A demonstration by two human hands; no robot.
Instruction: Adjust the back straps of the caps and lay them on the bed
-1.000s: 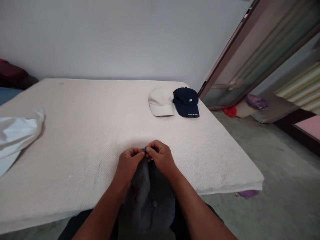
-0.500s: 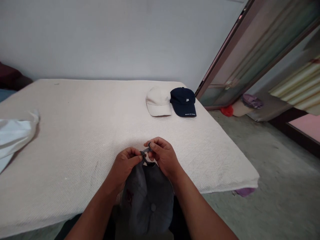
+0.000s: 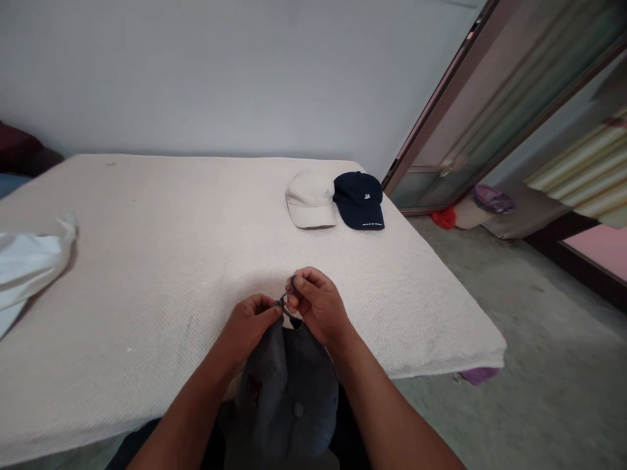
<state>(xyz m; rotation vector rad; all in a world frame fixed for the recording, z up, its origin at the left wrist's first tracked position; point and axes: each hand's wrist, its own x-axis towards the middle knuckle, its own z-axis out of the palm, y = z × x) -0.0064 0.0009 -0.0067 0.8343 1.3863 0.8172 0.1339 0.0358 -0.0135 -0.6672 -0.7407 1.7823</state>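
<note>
A dark grey cap (image 3: 306, 385) hangs crown toward me at the near edge of the bed, its back opening facing away. My left hand (image 3: 252, 326) pinches the buckle (image 3: 281, 301) on the cap's back strap between thumb and fingers. The loose end of the strap (image 3: 292, 285) is held by my right hand (image 3: 318, 301), just right of and above the buckle. Both hands are closed. The cap's brim is out of clear sight at the bottom, close to my lap.
On the white-covered bed (image 3: 161, 274), a cream cap (image 3: 309, 201) and a navy cap (image 3: 360, 199) lie side by side at the back right. White cloth (image 3: 34, 261) lies at the left edge. A wall stands behind, with a sliding door (image 3: 441, 150) at the right.
My right hand has shifted slightly, and the strap end between the hands now curves where it looked flatter before. The grey cap has tilted a little. The other caps stay put.
</note>
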